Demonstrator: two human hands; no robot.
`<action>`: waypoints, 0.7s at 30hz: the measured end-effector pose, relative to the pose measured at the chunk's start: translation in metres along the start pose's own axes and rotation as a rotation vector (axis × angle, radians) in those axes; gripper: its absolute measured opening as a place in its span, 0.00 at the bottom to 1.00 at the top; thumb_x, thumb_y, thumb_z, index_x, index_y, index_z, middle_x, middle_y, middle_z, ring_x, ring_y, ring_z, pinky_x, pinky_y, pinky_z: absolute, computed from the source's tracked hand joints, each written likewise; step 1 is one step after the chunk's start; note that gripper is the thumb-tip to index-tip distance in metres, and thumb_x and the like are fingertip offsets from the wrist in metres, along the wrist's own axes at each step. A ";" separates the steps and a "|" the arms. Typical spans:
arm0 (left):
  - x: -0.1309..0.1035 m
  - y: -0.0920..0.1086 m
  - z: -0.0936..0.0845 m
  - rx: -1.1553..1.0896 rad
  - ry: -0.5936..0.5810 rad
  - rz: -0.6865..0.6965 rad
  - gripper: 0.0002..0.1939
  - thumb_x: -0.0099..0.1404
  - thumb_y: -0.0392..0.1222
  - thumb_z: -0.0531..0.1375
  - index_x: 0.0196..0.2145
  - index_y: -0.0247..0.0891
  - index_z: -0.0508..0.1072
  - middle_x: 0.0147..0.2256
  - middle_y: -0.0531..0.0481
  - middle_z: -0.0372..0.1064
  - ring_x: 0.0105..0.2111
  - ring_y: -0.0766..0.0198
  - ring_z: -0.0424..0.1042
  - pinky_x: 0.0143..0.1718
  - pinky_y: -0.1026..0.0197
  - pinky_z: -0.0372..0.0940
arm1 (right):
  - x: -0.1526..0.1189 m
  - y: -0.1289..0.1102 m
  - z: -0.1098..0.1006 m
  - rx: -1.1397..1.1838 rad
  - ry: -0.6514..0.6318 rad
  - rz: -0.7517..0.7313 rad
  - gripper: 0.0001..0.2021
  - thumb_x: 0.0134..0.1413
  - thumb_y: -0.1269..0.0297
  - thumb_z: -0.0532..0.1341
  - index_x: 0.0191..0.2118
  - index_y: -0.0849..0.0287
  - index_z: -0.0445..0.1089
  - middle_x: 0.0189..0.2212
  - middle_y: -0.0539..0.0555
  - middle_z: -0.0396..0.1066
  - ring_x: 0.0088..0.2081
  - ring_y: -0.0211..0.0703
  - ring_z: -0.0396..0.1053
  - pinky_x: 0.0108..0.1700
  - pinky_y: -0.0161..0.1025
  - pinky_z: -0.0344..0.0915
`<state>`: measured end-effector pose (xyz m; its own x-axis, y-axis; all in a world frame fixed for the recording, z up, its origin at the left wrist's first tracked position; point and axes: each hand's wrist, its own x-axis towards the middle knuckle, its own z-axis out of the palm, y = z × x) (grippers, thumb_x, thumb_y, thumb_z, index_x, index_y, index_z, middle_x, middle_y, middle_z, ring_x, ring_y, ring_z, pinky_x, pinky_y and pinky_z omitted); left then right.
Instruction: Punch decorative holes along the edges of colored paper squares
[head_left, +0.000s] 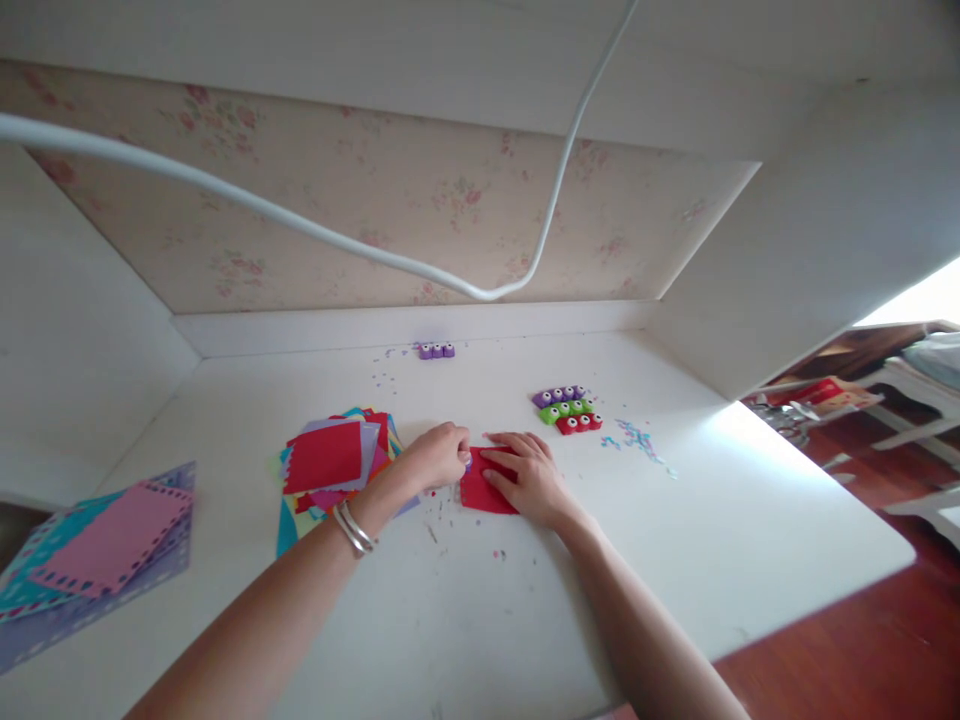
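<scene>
A small sheet of red paper (pixel 484 494) lies on the white desk, with a row of punched marks at its left edge. My left hand (pixel 442 455), wearing silver bangles at the wrist, is closed at that edge. Its fingers wrap round a small craft punch (pixel 469 462), mostly hidden, of which only a purple and white bit shows. My right hand (pixel 529 476) lies flat on the red paper with its fingers spread, pressing it to the desk. Tiny punched bits of paper (pixel 435 535) are scattered near the left edge of the sheet.
A pile of coloured papers (pixel 326 458) is left of my hands; punched sheets (pixel 112 540) lie farther left. Purple, green and red punches (pixel 568 408) stand in rows at right, beside blue confetti (pixel 637 440). Several purple punches (pixel 436 351) sit behind. A white cable (pixel 360 248) hangs in front.
</scene>
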<state>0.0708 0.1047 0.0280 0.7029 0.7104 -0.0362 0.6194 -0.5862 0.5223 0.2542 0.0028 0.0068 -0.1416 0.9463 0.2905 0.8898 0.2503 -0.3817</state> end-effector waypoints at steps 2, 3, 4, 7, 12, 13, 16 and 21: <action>-0.004 -0.005 -0.003 0.004 0.010 0.014 0.08 0.61 0.37 0.56 0.28 0.38 0.74 0.28 0.50 0.71 0.28 0.63 0.69 0.29 0.64 0.60 | 0.000 0.000 0.000 0.008 0.004 0.001 0.13 0.59 0.63 0.61 0.49 0.46 0.74 0.55 0.51 0.69 0.56 0.48 0.64 0.61 0.54 0.53; -0.006 -0.009 -0.005 0.006 0.014 0.017 0.08 0.62 0.38 0.56 0.29 0.39 0.75 0.30 0.49 0.72 0.29 0.63 0.70 0.31 0.64 0.61 | 0.000 0.001 0.000 0.013 0.005 0.002 0.13 0.59 0.63 0.61 0.49 0.46 0.74 0.55 0.51 0.69 0.56 0.48 0.64 0.61 0.54 0.53; -0.008 -0.012 -0.008 0.010 0.019 0.017 0.09 0.63 0.39 0.56 0.30 0.40 0.76 0.31 0.49 0.73 0.30 0.62 0.71 0.33 0.63 0.62 | 0.000 0.001 0.000 0.018 0.007 0.004 0.12 0.59 0.63 0.61 0.48 0.46 0.74 0.55 0.51 0.69 0.56 0.48 0.64 0.60 0.54 0.53; -0.015 -0.022 -0.018 0.026 0.037 0.006 0.12 0.65 0.41 0.54 0.32 0.41 0.77 0.33 0.48 0.73 0.33 0.61 0.72 0.36 0.62 0.63 | 0.001 0.002 0.000 0.029 0.003 0.013 0.11 0.58 0.63 0.62 0.46 0.46 0.76 0.55 0.51 0.69 0.56 0.48 0.64 0.60 0.53 0.53; -0.021 -0.028 -0.031 0.069 0.050 0.006 0.16 0.69 0.45 0.51 0.32 0.40 0.78 0.37 0.46 0.73 0.38 0.59 0.73 0.43 0.61 0.63 | 0.003 0.005 0.001 0.043 -0.018 0.021 0.12 0.57 0.63 0.62 0.46 0.46 0.76 0.56 0.51 0.69 0.56 0.49 0.64 0.60 0.54 0.52; -0.021 -0.028 -0.032 0.090 0.041 0.011 0.15 0.68 0.47 0.53 0.34 0.41 0.78 0.38 0.46 0.73 0.39 0.59 0.73 0.43 0.61 0.63 | 0.003 0.005 0.001 0.046 -0.020 0.021 0.12 0.57 0.63 0.62 0.46 0.46 0.76 0.56 0.51 0.69 0.56 0.49 0.64 0.61 0.54 0.52; -0.017 -0.026 -0.032 0.191 -0.014 0.033 0.10 0.64 0.46 0.58 0.38 0.42 0.78 0.39 0.47 0.73 0.40 0.58 0.73 0.44 0.61 0.63 | 0.003 0.004 0.000 0.055 -0.018 0.024 0.12 0.58 0.63 0.62 0.47 0.46 0.75 0.56 0.50 0.69 0.56 0.48 0.63 0.61 0.53 0.51; 0.014 -0.024 -0.038 0.242 -0.039 0.073 0.11 0.65 0.41 0.56 0.38 0.42 0.79 0.40 0.47 0.75 0.42 0.57 0.74 0.44 0.60 0.63 | 0.003 0.003 -0.002 0.059 -0.003 0.034 0.12 0.59 0.62 0.61 0.48 0.47 0.75 0.55 0.50 0.69 0.56 0.47 0.63 0.61 0.52 0.51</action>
<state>0.0524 0.1439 0.0472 0.7586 0.6503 -0.0409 0.6291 -0.7145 0.3061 0.2573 0.0059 0.0079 -0.1133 0.9552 0.2735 0.8668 0.2296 -0.4426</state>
